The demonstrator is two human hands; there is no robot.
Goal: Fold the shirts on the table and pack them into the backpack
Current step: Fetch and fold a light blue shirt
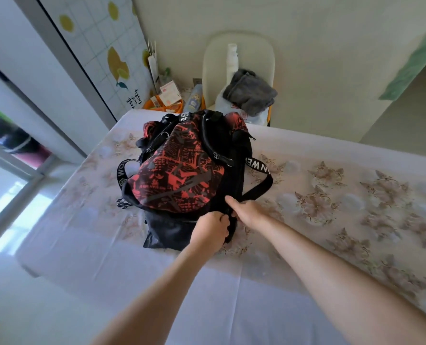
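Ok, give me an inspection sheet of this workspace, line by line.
Surface: table under a floral cloth.
Job's things: red-and-black backpack lying on it; no shirts seen on the cloth.
Clutter: grey cloth on the chair; boxes and bottles beyond the far edge.
Grippers: left hand and right hand both at the backpack's near end, left gripping black fabric.
Cables: nothing seen.
Surroundings: lemon-print panel, window to the left.

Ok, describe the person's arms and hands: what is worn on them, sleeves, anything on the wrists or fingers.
Both arms are bare from the bottom edge of the picture to the fingers; no sleeve shows. The left hand and the right hand wear no gloves. No watch, bracelet or ring is visible on the sides that face the camera.
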